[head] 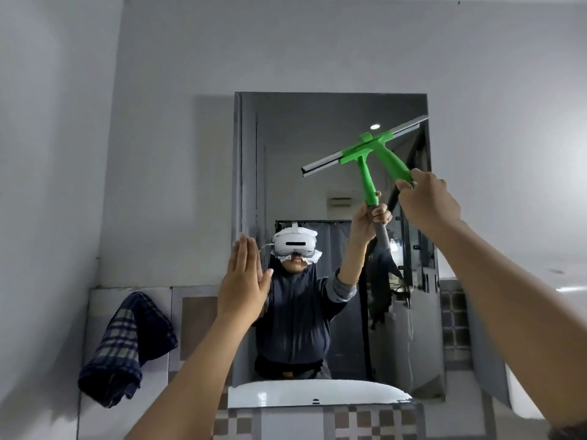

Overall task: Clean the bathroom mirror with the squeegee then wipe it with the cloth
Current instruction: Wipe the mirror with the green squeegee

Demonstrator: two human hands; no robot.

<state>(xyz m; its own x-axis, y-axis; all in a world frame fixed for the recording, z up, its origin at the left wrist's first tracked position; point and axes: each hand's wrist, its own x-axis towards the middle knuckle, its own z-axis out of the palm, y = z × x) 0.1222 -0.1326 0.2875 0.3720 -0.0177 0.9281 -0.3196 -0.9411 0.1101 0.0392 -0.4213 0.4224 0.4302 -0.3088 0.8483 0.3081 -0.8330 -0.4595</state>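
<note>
A rectangular mirror (pixel 317 138) hangs on the grey wall ahead. My right hand (pixel 427 201) grips the handle of a green squeegee (pixel 392 160), whose metal blade lies tilted across the mirror's upper right part, its right end higher. My left hand (pixel 243 281) is flat and open, fingers up, held at the mirror's left edge. A dark blue checked cloth (pixel 127 347) hangs on the tiled wall at the lower left, away from both hands. The mirror reflects a person with a white headset.
A white basin (pixel 317 393) sits below the mirror, with checked tiles (pixel 365 422) along its front. Another white fixture (pixel 524 398) stands at the lower right. Bare grey wall surrounds the mirror above and to both sides.
</note>
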